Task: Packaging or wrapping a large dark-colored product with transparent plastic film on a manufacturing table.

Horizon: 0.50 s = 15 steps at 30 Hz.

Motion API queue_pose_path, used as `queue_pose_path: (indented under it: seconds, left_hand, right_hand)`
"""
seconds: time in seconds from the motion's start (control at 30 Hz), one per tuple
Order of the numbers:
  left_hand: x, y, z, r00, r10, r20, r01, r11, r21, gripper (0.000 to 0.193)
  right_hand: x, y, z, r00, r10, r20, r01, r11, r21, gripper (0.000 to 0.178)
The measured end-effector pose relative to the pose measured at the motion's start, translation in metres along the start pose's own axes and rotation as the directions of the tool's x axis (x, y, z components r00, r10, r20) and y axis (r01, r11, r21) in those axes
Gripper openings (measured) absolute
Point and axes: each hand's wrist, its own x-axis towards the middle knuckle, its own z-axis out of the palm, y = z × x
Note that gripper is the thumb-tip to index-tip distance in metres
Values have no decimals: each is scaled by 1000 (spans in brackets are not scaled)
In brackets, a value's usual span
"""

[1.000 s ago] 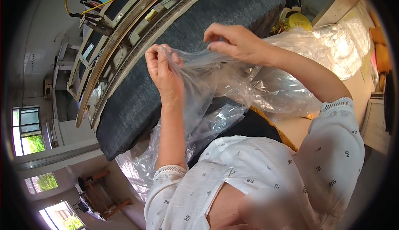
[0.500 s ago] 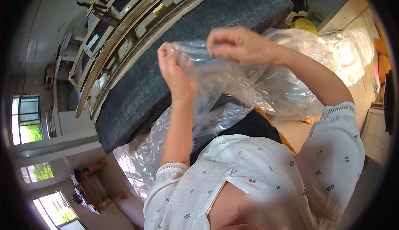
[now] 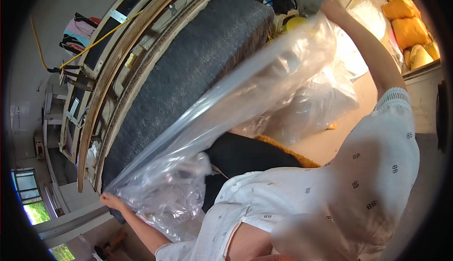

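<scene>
A clear plastic sheet point(image 3: 236, 103) is stretched wide between my two hands, its upper edge pulled into a taut line. My left hand point(image 3: 111, 201) is closed on one end, low at the left by the near corner of the dark grey fabric-covered surface point(image 3: 188, 58). High at the right, my right hand point(image 3: 333, 11) is closed on the other end with the arm reaching far out. The rest of the sheet hangs in loose, crinkled folds in front of my lap, partly over the near side of the grey surface.
Behind the grey surface runs a curved-looking wooden rail point(image 3: 137, 30) on a machine frame with yellow cables. More clear plastic point(image 3: 325, 96) lies bunched at the right. Orange bundles point(image 3: 408, 23) are stacked at the far right, and a black bag point(image 3: 284, 0) stands beyond the grey surface.
My hands were close together on the bunched plastic. They have moved wide apart, left hand to the lower left, right hand to the upper right, spreading the sheet between them.
</scene>
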Motion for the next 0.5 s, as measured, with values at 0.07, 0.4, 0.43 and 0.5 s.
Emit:
queue_pose_path:
  seconds: [0.07,0.4,0.43,0.5]
  left_hand:
    - [4,-48,-22,979,-191,-76,200,971,134,30]
    - [-31,-106,-91,959,-283,35,258,914,314,32]
    - [-29,-105,-92,900,-434,49,391,852,349,30]
    - [-17,-127,-107,906,-404,123,312,836,452,30]
  right_hand:
    - [42,-4,-91,948,264,-180,-144,855,499,18]
    - [59,-165,-159,770,60,-635,559,415,718,35]
    - [64,-174,-140,739,40,-673,598,421,682,40]
    - [71,-187,-138,757,-59,-651,610,421,671,50]
